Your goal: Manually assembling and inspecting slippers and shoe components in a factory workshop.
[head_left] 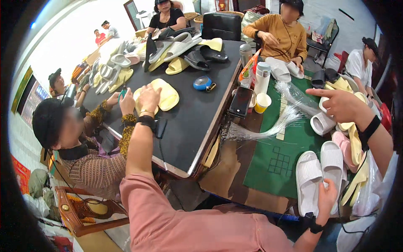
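My left hand (149,98) reaches over the dark table with its fingers curled on one of two pale yellow slippers (168,95) that lie side by side. My right hand (328,194), low on the right, is closed at the edge of a whitish ribbed slipper (309,176); its mate (331,156) is right beside it. Part of that grip is hidden behind my fingers. Close to my left hand, a co-worker's hand (126,102) holds small teal-handled snips (123,92).
Slippers lie heaped across the far table (205,105). A blue tape measure (203,83) is nearer. Clear plastic strands (264,128) lie on the green mat (268,168), near a phone (240,102), yellow cup (262,103) and white bottle (262,77). Another person's pointing hand (344,105) extends from the right.
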Available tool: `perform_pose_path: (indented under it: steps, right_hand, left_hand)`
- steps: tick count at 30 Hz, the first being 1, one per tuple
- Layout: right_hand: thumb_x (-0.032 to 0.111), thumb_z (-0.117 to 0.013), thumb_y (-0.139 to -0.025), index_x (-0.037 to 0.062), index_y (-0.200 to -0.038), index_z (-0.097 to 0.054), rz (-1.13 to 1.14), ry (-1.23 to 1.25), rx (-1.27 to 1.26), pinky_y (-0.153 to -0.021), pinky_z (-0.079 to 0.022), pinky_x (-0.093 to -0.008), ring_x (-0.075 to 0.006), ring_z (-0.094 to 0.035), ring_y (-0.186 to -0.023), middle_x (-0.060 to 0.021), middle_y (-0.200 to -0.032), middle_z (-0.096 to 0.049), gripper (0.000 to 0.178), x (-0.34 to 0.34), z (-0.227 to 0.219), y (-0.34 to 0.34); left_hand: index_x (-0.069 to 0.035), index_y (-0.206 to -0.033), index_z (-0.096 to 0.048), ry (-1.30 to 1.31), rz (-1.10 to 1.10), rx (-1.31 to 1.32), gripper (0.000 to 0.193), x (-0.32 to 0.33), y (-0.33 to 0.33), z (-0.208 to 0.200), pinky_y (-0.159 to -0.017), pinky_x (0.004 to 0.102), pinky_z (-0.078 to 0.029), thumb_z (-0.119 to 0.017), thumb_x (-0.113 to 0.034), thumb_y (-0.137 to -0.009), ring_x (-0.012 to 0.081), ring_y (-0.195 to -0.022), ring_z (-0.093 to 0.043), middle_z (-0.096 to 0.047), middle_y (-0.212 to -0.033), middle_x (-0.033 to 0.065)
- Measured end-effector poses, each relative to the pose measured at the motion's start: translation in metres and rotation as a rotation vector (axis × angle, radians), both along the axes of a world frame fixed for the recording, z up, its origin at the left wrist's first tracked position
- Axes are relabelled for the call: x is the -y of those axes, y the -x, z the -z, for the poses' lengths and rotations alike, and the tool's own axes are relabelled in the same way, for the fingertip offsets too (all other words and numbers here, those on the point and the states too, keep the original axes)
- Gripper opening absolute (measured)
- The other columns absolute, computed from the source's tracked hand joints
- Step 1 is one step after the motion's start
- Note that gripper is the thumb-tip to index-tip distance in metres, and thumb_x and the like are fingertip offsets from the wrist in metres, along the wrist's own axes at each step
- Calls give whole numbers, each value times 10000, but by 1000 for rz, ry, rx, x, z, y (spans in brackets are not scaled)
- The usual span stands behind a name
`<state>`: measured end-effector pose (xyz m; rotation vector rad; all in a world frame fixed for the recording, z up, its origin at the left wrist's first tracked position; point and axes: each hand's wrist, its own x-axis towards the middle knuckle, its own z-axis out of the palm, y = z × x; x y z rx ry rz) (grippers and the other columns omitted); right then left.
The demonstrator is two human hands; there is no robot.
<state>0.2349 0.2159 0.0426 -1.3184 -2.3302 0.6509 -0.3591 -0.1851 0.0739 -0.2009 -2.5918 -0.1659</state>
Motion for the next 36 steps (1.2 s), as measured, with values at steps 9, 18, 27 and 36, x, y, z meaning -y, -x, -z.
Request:
perform_pose_path:
  steps: [9, 18, 27, 36]
  right_hand:
    - [148, -681, -781, 16, -928, -640, -84, 41, 73, -525, -375, -421, -285, -514, -506, -141, -563, -511, 202, 27, 17, 15]
    - [184, -687, -787, 47, -912, -651, -207, -26, 91, -526, -396, -449, -328, -543, -525, -148, -539, -521, 189, 41, 18, 35]
    - [274, -673, -804, 76, -951, -674, -285, -109, 21, -674, -517, -450, -364, -656, -750, -163, -827, -676, 247, 36, 37, 39]
    - [297, -630, -845, 76, -959, -648, -332, 29, 54, -672, -517, -462, -353, -659, -769, -171, -804, -673, 249, 40, 32, 48]
  left_hand:
    - [-184, -1395, -474, 112, -156, 299, 742, 33, 36, 11, -1037, 573, -335, -514, -662, -829, 394, -1298, -429, -476, -1398, 194]
    - [-15, -1248, -574, -100, 199, 442, 686, 60, 50, 13, -933, 383, -464, -664, -515, -786, 322, -1061, -625, -650, -1137, 212]
    - [0, -1178, -591, -162, 678, 369, 442, 36, -37, -24, -564, 306, -446, -665, -229, -808, 151, -630, -573, -637, -743, 75]
    - [25, -894, -640, 157, 1119, 641, 320, -118, -253, -94, -667, 393, -467, -775, -119, -643, 355, -728, -596, -624, -757, 184]
